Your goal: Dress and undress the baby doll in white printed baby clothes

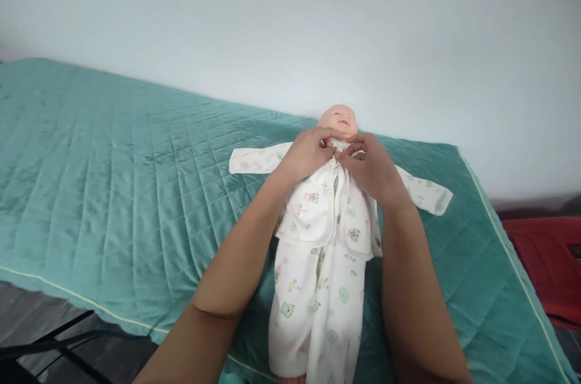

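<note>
At the doll's neck, near the far edge of a green quilted cover (136,190), two bare hands work close together. The left hand (306,155) bends its fingers narrowly onto the collar of a white printed jacket (313,214), thumb and forefinger drawn together on the cloth. The right hand (374,169) meets it from the other side, likewise pinching the collar; which fold each fingertip grips is too small to tell. Just below the fingertips sits a pale button (332,161). Lower down, the jacket's front edges part over matching trousers (295,305). The doll (339,117) lies face up on the cover, head toward the white wall (290,26), with both sleeves spread outward. One foot shows at the bottom edge. Beyond the cover's right side is a red object (540,257); dark bars (63,344) stand at lower left above grey flooring (31,302).
</note>
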A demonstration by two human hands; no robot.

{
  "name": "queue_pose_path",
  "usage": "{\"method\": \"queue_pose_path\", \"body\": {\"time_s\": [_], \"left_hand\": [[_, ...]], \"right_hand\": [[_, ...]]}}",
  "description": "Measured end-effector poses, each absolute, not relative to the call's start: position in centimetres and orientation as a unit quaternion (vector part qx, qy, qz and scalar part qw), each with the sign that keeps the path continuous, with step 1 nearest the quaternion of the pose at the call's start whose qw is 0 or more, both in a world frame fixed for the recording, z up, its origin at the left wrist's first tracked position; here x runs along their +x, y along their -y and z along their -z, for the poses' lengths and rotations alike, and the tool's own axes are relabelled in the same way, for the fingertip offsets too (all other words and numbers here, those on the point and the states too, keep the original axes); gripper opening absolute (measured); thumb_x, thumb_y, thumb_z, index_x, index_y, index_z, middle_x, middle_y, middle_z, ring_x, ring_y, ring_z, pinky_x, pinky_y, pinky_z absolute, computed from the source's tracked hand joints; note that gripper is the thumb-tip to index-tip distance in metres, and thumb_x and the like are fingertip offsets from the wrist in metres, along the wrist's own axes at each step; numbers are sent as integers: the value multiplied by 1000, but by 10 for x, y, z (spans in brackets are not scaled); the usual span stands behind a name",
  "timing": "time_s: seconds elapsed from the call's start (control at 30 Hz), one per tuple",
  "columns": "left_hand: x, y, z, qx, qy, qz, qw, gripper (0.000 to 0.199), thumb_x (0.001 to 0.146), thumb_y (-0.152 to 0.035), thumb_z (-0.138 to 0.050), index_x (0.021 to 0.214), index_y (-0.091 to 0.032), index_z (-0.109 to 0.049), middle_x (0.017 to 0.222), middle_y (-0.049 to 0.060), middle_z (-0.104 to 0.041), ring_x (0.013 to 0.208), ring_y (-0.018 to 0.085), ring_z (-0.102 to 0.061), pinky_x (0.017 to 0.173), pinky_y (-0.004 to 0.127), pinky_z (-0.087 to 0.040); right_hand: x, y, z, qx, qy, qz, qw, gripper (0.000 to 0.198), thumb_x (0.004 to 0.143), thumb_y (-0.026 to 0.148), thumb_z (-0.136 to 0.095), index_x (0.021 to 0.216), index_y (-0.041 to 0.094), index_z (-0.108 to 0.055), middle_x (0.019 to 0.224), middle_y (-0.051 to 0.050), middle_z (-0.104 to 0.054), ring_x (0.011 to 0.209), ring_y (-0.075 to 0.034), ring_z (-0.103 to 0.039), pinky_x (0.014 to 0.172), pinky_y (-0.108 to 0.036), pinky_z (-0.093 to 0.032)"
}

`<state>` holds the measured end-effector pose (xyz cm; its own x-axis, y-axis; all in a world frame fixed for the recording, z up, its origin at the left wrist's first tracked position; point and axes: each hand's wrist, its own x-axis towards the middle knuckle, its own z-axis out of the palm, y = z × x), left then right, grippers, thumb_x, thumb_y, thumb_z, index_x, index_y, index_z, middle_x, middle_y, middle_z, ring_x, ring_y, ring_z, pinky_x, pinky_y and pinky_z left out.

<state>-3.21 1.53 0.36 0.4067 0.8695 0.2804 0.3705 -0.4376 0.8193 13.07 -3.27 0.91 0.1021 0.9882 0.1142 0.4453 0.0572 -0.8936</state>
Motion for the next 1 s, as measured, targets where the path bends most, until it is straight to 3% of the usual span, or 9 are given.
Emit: {"method": "queue_pose_path", "body": {"time_s": [0.17, 0.3, 0.43, 0.57, 0.87, 1.0], "left_hand": [[-35, -15, -4, 785, -408, -355, 301, 32, 85, -11, -54, 104, -21, -78, 103, 5, -73, 87, 16, -63, 88, 31, -49], [-38, -14, -7, 790, -424, -346, 278, 27, 88, -13, -54, 96, -20, -79, 102, 5, -74, 93, 19, -65, 91, 32, -49], [-39, -14, -7, 808, -430, -326, 236, 26, 89, -14, -52, 92, -19, -78, 96, 6, -73, 92, 20, -65, 88, 33, -48], [-39, -13, -3, 810, -434, -335, 208, 26, 90, -15, -52, 102, -19, -75, 102, 7, -72, 91, 19, -65, 84, 32, -48], [-33, 20, -1, 745, -374, -484, 265, 23, 96, -20, -51, 103, -20, -73, 106, 4, -74, 94, 16, -65, 86, 28, -48], [-36, 38, 12, 741, -393, -475, 266, 18, 93, -21, -56, 98, -19, -73, 93, 4, -69, 87, 16, -62, 84, 28, -48]], "right_hand": [[140, 32, -10, -604, 572, -329, 447, 19, 85, 40, -62, 86, 21, -66, 71, 0, -63, 58, -13, -53, 54, -28, -40], [139, 31, -10, -630, 594, -277, 417, 16, 84, 33, -61, 80, 21, -71, 63, 1, -60, 60, -15, -53, 62, -31, -43], [134, 30, -9, -628, 628, -196, 416, 14, 83, 29, -60, 83, 21, -71, 83, -4, -68, 72, -17, -56, 76, -34, -46], [134, 29, -6, -615, 648, -178, 413, 15, 84, 29, -59, 88, 21, -71, 92, -5, -68, 74, -17, -55, 79, -34, -46], [122, 68, -3, -645, 603, -158, 442, 16, 86, 38, -62, 87, 22, -61, 72, 2, -59, 67, -15, -52, 67, -31, -42], [110, 89, 2, -663, 609, -137, 414, 20, 82, 37, -67, 89, 22, -56, 77, 1, -58, 71, -17, -54, 71, -32, -42]]}}
